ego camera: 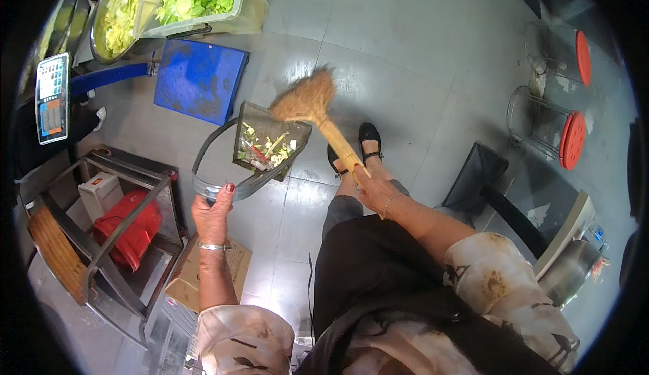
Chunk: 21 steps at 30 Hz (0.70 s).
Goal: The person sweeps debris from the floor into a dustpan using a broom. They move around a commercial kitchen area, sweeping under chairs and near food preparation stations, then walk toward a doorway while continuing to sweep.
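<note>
My left hand (213, 218) grips the curved handle (205, 188) of a dark dustpan (243, 139), thumb on top. Inside the pan lie vegetable scraps (274, 154), a red strip and bits of white litter. My right hand (375, 190) is closed around the wooden handle (338, 141) of a straw broom. The broom's bristles (307, 93) fan out over the pan's far edge; whether they touch it I cannot tell. Beneath the broom handle, a black shoe (370, 139) shows on the grey tiled floor (390, 75).
A blue platform scale (200, 78) with a display (52, 98) stands beyond the pan. Behind it, a plastic bin (253, 10) and a metal bowl (96, 35) hold leafy greens. At left are a metal-framed rack (127, 212) and a cardboard box (238, 268); at right, red stools (573, 139).
</note>
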### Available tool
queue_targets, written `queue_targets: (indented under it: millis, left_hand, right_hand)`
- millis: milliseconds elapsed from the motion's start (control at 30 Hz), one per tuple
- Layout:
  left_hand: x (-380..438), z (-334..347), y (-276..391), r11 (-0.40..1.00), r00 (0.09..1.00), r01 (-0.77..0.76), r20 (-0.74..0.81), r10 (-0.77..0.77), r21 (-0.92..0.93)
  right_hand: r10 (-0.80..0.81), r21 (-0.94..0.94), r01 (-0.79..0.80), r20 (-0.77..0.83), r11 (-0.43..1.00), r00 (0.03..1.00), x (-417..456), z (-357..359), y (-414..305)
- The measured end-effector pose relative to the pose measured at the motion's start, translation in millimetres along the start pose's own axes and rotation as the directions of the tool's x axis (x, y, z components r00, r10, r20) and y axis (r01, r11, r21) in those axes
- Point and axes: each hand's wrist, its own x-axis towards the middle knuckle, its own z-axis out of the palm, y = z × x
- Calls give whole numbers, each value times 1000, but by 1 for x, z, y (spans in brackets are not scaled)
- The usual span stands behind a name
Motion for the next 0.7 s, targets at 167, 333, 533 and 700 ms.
queue_targets:
  millis: [167,333,533,700]
  left_hand:
    - [1,-7,-8,997,1000,24,-8,-25,-76]
    - [-21,-14,-3,993,995,95,28,-97,68]
    - [-56,-21,0,991,998,51,41,-57,126]
    - [-68,-32,-12,988,992,130,-13,-129,83]
  right_hand:
    - [-106,199,88,81,976,991,-14,-19,15]
    - [412,647,-457,233,610,881,-90,-54,8]
    - [491,849,-337,108,407,864,-122,-83,55]
    - [559,714,-407,26,570,829,-95,-90,67]
